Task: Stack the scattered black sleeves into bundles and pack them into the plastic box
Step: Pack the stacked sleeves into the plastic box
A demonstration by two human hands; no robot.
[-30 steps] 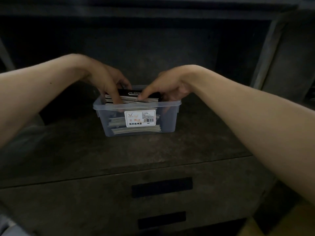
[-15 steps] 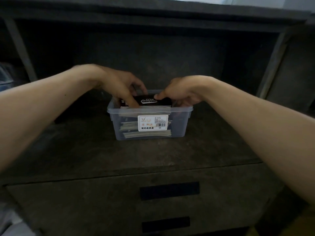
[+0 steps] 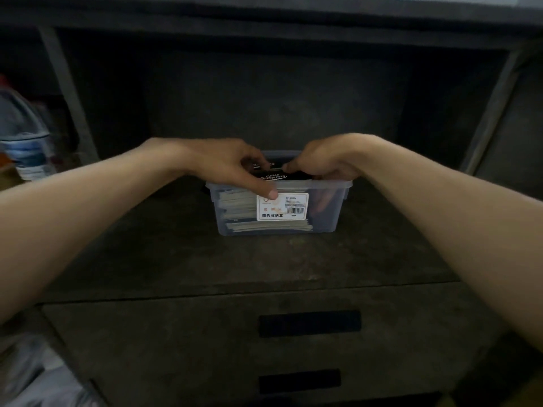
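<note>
see-through plastic box point(image 3: 329, 212) with white label point(image 3: 282, 207) on dark grey cabinet top point(image 3: 205, 259), stack of flat black sleeves point(image 3: 283, 175) sitting at the box's top, left hand point(image 3: 232, 165) and right hand point(image 3: 326, 163) both curled round its ends

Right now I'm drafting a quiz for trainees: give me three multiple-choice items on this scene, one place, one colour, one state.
1. The plastic box stands: A on the cabinet top; B in an open drawer; C on the floor.
2. Its front label is: A red; B white; C green.
3. The top bundle of black sleeves is: A loose on the cabinet; B under a lid; C held by both hands.
Key: A, it rests above the closed drawers; B, white with a barcode; C, left hand and right hand grip it.
</note>
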